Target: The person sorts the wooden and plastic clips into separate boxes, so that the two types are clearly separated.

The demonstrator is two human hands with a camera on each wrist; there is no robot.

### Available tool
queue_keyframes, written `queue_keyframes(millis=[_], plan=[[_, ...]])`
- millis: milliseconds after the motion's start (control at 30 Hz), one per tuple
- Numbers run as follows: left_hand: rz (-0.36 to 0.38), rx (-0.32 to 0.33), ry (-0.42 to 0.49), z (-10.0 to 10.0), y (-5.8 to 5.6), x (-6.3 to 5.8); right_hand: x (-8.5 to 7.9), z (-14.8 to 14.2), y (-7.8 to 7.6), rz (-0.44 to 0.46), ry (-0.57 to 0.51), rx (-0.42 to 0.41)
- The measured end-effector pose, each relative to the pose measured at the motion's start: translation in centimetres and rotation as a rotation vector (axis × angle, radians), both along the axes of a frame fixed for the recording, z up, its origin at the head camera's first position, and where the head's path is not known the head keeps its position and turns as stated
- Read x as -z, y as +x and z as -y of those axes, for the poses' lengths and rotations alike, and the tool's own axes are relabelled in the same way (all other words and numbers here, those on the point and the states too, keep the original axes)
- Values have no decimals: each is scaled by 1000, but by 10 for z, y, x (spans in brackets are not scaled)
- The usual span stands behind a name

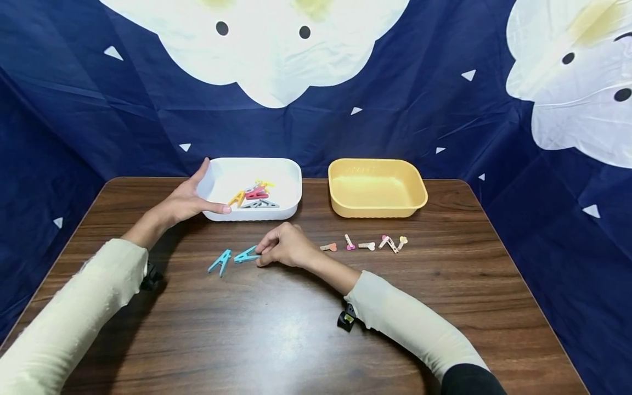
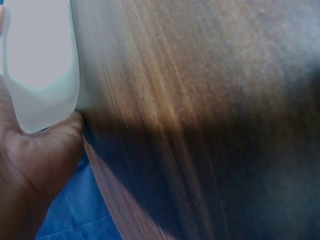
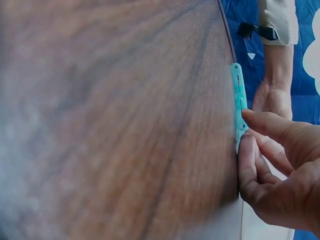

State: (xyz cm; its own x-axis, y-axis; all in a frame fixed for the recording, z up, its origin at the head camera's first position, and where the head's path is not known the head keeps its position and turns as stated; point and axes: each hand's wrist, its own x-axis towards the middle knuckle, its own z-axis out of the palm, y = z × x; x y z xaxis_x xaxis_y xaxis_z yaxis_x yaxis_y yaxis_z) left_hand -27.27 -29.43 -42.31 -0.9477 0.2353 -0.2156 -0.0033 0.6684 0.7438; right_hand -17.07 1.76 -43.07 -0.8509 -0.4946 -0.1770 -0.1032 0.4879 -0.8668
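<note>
My left hand holds the left end of a white plastic tub, thumb along its front wall and fingers toward the back corner. Inside the tub lie yellow, orange, red and grey clothespins. In front of it, my right hand pinches one end of a blue clothespin between thumb and fingers, low over the table. A second blue clothespin lies to its left. The right wrist view shows the thumb against blue plastic; whether the pin touches the table I cannot tell.
A yellow tub stands right of the white one. Several small wooden clips with coloured ends lie in a row before it, right of my right hand. A dark blue cloth hangs behind the brown wooden table.
</note>
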Motion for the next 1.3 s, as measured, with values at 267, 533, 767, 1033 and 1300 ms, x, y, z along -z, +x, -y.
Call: queue_keyframes(millis=[267,533,767,1033,1300], plan=[[2,-5,-1,-1,0,-3,-3,2,-1,-68,66,-44],[6,6,4,-1,0,-4,-5,0,-1,-73,57,-54],[19,10,-6,-3,1,-5,-4,-9,-3,-51,-6,-9],[11,3,-5,-5,1,-6,-9,-25,-12,-90,-71,34],[9,-1,3,-1,3,-4,-20,-33,-19,-114,-88,80]])
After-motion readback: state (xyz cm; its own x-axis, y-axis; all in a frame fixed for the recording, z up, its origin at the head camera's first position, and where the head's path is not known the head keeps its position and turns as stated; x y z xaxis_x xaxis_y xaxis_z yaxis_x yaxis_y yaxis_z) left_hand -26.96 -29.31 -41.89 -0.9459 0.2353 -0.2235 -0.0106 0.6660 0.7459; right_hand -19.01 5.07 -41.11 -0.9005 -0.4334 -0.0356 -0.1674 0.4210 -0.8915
